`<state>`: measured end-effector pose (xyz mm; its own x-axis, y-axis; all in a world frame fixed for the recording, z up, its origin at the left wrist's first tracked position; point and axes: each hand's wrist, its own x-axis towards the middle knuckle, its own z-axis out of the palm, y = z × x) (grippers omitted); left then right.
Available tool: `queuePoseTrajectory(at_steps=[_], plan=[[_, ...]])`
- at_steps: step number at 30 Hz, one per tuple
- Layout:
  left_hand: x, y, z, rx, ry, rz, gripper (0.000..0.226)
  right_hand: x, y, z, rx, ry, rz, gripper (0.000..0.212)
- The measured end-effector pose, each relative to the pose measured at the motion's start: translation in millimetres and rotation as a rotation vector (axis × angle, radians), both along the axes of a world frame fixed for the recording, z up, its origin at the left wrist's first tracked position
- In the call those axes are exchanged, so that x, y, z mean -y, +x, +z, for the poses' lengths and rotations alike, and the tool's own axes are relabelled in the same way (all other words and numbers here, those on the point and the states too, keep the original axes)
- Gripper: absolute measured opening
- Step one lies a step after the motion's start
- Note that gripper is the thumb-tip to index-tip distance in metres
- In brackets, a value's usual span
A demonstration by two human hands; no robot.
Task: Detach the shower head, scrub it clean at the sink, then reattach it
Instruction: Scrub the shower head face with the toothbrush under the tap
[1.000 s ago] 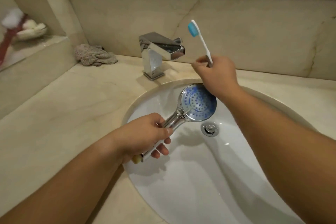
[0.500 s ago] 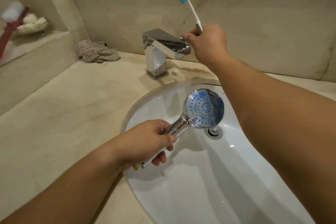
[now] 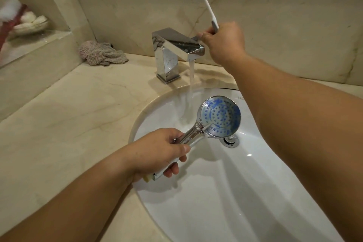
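The shower head point(image 3: 221, 117) hangs over the white sink point(image 3: 216, 202), its round blue-dotted face turned up and just beside the falling stream of water point(image 3: 191, 84) (whether the water touches its rim cannot be told). The left hand point(image 3: 157, 153) grips its chrome handle, fingers curled round it, above the near-left part of the basin. The drain point(image 3: 230, 140) lies just past the head, partly hidden by it. Farther off, the right hand point(image 3: 224, 42) pinches a toothbrush point(image 3: 205, 4) by the handle, blue bristles raised, while its fingertips touch the lever end of the square chrome faucet point(image 3: 172, 51). A crumpled cloth point(image 3: 102, 53) lies on the marble counter point(image 3: 68, 114), far left of the faucet.
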<state>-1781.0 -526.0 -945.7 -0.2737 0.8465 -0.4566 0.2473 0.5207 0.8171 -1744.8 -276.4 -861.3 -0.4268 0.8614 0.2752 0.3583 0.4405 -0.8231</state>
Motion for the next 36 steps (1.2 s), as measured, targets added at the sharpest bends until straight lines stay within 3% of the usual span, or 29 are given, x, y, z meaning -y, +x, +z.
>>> queuePoseTrajectory(at_steps=[28, 36], plan=[[-1.5, -0.4, -1.7, 0.022, 0.015, 0.03, 0.012, 0.9, 1.3, -2.9, -0.029, -0.005, 0.019, 0.021], [-8.3, 0.0, 3.2, 0.126, 0.044, 0.114, 0.015, 17.8, 64.3, -36.0, 0.047, -0.052, -0.092, 0.03]])
